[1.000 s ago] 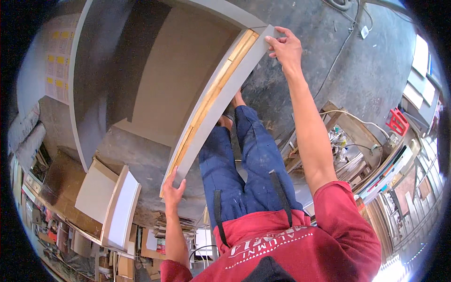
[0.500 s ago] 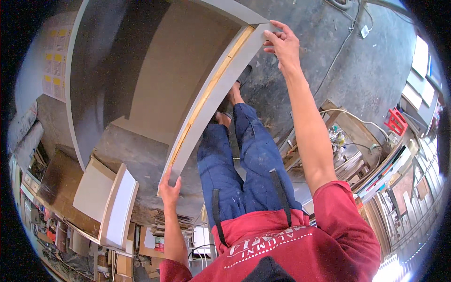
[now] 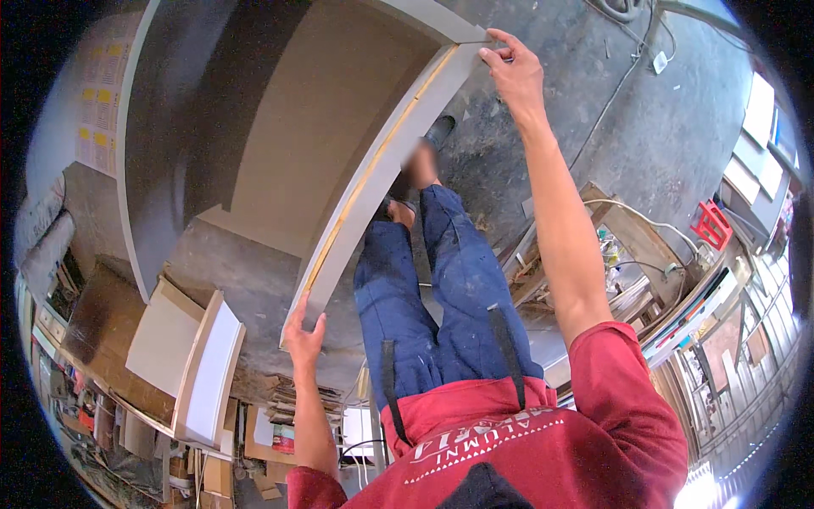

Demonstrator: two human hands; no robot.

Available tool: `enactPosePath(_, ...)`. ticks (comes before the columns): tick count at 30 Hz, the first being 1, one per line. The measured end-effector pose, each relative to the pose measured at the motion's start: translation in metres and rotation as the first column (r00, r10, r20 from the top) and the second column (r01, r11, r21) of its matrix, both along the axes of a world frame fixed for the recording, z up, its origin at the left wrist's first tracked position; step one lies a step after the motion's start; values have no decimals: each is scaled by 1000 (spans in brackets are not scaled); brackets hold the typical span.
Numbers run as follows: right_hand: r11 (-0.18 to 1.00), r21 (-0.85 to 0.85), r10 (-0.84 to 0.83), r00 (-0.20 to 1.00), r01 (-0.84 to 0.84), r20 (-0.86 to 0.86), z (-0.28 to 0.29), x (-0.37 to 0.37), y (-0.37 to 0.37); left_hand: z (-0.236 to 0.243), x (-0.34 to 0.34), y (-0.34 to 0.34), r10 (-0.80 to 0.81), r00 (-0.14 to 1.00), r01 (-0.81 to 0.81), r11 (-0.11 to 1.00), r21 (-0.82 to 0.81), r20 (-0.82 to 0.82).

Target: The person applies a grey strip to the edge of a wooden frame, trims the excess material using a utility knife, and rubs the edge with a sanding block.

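Note:
A long grey strip point(image 3: 392, 161) lies along the edge of a grey cabinet frame point(image 3: 288, 136), with a thin line of pale wood point(image 3: 369, 174) showing between them. My right hand point(image 3: 515, 76) pinches the strip's upper end at the frame's corner, thumb on the face and fingers over the outer edge. My left hand point(image 3: 303, 335) grips the lower end, its fingertips against the edge beside the wood. My legs and sandalled feet are under the strip, partly hidden by it.
A smaller board box point(image 3: 208, 365) sits on a brown panel point(image 3: 114, 331) at lower left. A wooden bench with clutter point(image 3: 623, 254), a red plastic stool point(image 3: 712, 225), leaning boards point(image 3: 755, 144) and loose cables point(image 3: 644, 25) are at the right. Scrap wood point(image 3: 301, 399) lies behind my left forearm.
Both hands have shifted the strip slightly up and toward the cabinet; the band of bare wood has narrowed to a thin line.

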State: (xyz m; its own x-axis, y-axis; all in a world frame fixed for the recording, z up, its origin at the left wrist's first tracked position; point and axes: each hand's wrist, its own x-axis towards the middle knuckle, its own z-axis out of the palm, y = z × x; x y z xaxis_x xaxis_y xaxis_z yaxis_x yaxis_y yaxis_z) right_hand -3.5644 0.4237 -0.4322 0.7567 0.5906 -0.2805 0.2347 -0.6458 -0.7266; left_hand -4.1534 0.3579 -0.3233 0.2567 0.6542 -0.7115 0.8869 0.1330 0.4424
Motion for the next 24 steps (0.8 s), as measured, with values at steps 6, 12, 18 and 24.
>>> enactPosePath(6, 973, -121, 230, 837, -196, 497, -13, 7, -10, 3, 0, 2, 2, 1000, -2, 1000, -11, 21)
enactPosePath(12, 972, -98, 233, 940, -215, 248, -9, 9, -19, 9, -14, 1, 38, 997, -34, 998, -62, 68)
enactPosePath(18, 973, 62, -175, 887, 221, -427, 0, -34, -22, 18, -14, 2, 43, 997, -40, 998, -52, 69)
enactPosePath(24, 869, 98, -322, 704, 486, -633, -11, -74, -16, 21, -11, 6, 131, 989, -125, 989, -76, 70)
